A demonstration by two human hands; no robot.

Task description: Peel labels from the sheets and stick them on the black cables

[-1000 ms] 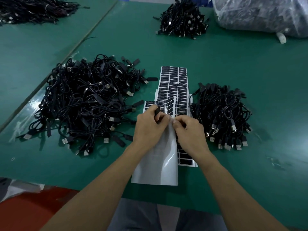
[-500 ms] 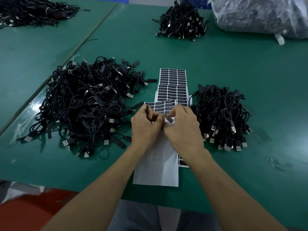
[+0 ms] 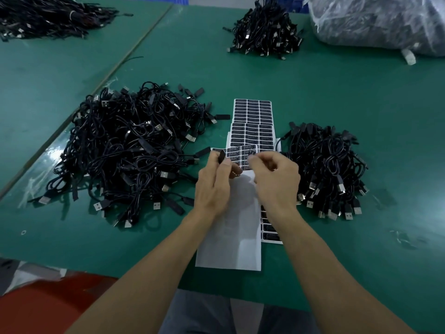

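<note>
Sheets of black labels (image 3: 252, 121) lie overlapped on the green table between two heaps of black cables. A blank white backing sheet (image 3: 231, 239) lies under my wrists. My left hand (image 3: 214, 186) grips the black end of a cable (image 3: 220, 156), held upright above the sheets. My right hand (image 3: 274, 179) pinches a small black label (image 3: 252, 151) at its fingertips, a little to the right of the cable end. The big cable heap (image 3: 125, 150) is on my left and the smaller heap (image 3: 325, 167) on my right.
A third cable heap (image 3: 262, 32) lies at the back middle and another (image 3: 45, 18) at the far left across a table seam. A clear plastic bag (image 3: 378, 20) of dark parts fills the back right corner. The table's near edge (image 3: 168, 280) runs below my forearms.
My hands were joined low over the sheets. They have risen and drawn apart; the right hand now holds a label away from the sheet, and the left keeps the cable end.
</note>
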